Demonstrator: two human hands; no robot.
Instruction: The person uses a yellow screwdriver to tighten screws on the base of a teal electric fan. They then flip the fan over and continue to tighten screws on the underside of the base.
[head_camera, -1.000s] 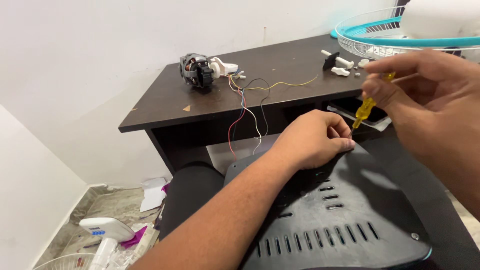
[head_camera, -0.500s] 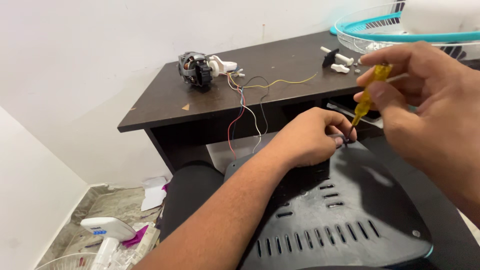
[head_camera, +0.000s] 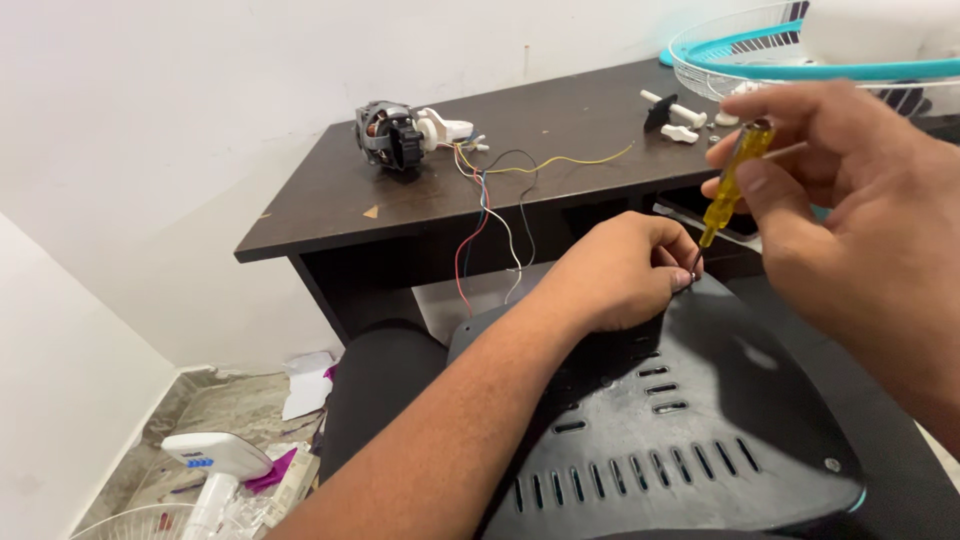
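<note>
Gripping a yellow screwdriver (head_camera: 728, 183), right hand (head_camera: 850, 210) above black cover (head_camera: 700, 420).

bright, even indoor light; soft shadows, sharp focus, no glare.

1 head view, close, angled down toward lap and dark table (head_camera: 330, 200).

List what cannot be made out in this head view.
- Screwdriver tip: hidden behind the left hand.
- What the left hand's fingers pinch: covered by the fingers themselves.
- Fan guard: cut off by the top and right edges.
- Black vented panel: lower part cut by the bottom edge.
</note>
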